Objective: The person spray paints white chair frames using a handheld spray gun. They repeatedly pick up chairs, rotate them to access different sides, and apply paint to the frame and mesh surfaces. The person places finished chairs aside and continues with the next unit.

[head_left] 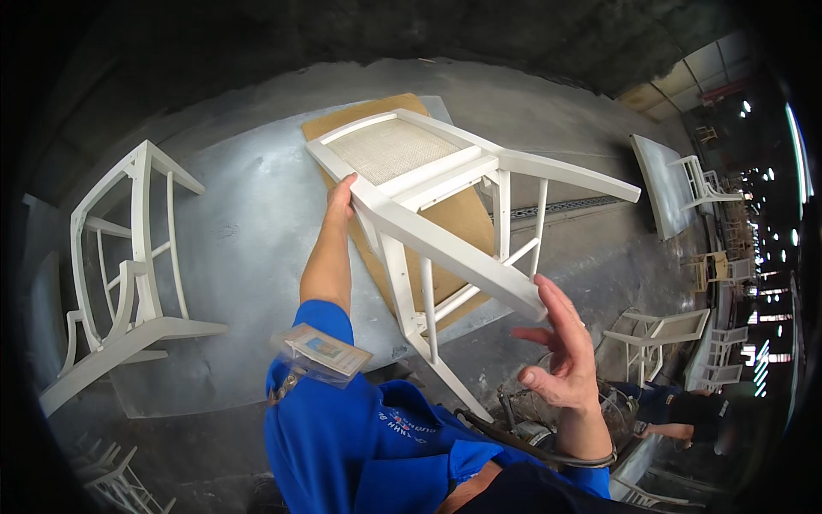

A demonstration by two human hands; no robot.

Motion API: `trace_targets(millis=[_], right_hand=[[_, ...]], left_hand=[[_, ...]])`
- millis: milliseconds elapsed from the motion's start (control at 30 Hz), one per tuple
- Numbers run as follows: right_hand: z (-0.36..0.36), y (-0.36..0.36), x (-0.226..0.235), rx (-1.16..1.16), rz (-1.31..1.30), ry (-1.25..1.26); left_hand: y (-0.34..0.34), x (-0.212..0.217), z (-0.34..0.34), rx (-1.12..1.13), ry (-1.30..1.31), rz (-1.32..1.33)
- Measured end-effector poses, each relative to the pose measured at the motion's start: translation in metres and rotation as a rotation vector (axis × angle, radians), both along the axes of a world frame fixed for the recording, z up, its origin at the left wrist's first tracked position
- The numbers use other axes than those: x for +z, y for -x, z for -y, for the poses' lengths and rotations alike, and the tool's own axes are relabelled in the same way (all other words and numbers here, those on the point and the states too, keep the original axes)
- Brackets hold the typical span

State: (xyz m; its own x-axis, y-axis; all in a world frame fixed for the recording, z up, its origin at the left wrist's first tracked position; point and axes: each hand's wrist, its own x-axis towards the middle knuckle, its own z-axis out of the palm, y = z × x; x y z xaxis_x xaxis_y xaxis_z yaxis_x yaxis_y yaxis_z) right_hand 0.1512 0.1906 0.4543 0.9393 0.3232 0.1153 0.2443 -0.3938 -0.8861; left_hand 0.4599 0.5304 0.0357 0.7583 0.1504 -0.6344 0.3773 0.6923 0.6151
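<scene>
A white wooden chair frame (445, 248) with a woven mesh panel (396, 147) is tilted over a sheet of brown cardboard (467, 218). My left hand (342, 195) is closed on the edge of the chair's frame beside the panel. At the end of the chair's near right leg is my right hand (565, 351), its fingers and thumb spread. Its fingertips are at the leg's tip; whether they press on it I cannot tell. Nothing sits in that palm. The cardboard lies on a grey, worn flat board (248, 248).
Another white chair frame (141, 283) is at the left on the board. To the right are a white chair (651, 338) and a tilted grey panel (664, 184). More chairs stand along the far right, where another person's arm (668, 431) shows. An ID badge (324, 351) hangs over my left arm.
</scene>
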Motion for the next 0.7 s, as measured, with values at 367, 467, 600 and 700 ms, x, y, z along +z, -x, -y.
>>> trace_targets(millis=[367,467,600,700], right_hand=[[0.080,0.030,0.062,-0.349,-0.051,0.475],[0.093,0.043,0.066,-0.370,-0.054,0.826],[0.138,0.058,0.072,-0.468,-0.078,1.121],[0.186,0.061,0.075,-0.533,0.032,1.126]], left_hand=[[0.170,0.066,0.042,0.249,0.132,0.147],[0.191,0.089,0.068,0.338,0.036,0.211],[0.204,0.134,0.113,0.335,-0.121,0.298],[0.178,0.184,0.147,0.367,-0.198,0.434]])
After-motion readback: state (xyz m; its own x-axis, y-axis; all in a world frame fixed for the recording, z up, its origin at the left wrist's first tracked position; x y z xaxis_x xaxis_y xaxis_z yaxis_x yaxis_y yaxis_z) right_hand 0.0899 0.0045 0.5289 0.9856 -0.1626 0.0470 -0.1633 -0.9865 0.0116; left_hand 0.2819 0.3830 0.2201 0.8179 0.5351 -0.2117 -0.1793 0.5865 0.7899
